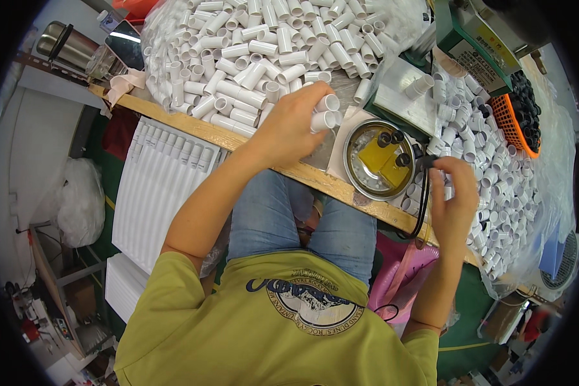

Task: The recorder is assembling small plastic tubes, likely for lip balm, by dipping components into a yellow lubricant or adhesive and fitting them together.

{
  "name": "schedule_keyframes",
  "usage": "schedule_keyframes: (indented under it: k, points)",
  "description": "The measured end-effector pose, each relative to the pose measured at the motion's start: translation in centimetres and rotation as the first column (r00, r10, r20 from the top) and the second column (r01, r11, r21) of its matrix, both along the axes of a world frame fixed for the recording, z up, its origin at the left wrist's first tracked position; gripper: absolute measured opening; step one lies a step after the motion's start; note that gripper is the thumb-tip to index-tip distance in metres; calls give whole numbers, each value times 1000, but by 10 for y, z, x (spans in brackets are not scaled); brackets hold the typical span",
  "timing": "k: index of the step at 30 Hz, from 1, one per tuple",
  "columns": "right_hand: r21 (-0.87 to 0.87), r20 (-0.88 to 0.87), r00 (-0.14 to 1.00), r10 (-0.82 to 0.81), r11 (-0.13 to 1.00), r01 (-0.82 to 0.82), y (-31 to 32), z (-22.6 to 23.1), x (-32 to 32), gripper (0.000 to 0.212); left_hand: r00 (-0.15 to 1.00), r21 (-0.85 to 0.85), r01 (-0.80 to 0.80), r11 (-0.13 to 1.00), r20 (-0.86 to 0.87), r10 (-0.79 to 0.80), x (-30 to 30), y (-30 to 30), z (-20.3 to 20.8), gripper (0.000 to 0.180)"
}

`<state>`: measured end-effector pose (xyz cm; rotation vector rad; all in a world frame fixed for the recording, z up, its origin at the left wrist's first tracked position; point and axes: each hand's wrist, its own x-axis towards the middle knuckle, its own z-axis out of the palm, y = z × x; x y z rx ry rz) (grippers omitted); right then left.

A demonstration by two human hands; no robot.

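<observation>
My left hand (291, 125) is closed around a few short white plastic tubes (324, 120), their open ends pointing right toward the bowl. It is at the front of a large heap of similar white tubes (251, 71). Just right of it stands a round metal bowl (349, 164) with a yellow sponge (374, 154) inside. Several small black plugs (403, 159) rest on the sponge. Beyond the bowl's right rim, my right hand (455, 193) pinches a small black plug (429, 162) between thumb and fingertips. A black cord loops down beside that hand.
Shorter white pieces (489, 186) are piled on the right. An orange basket (509, 125) of black parts and a green box (479, 51) stand at the far right. A steel flask (65, 45) is at the far left. White trays of tubes (164, 174) sit below the table edge.
</observation>
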<state>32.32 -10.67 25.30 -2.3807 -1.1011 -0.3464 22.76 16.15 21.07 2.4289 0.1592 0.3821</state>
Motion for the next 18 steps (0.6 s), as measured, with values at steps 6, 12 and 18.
schedule_keyframes:
  k: [6, 12, 18]
  points:
    - [-57, 80, 986, 143, 989, -139, 38, -23, -28, 15, 953, -711, 302, 635, 229, -197, -8, -28, -10, 35]
    - [-149, 55, 992, 116, 983, -107, 43, -30, -26, 14, 958, -719, 286, 633, 210, -194, -14, -39, -9, 35]
    - [379, -398, 900, 177, 925, -14, 35, -27, -28, 6, 933, -246, 271, 931, 303, -192, -12, -58, -1, 35]
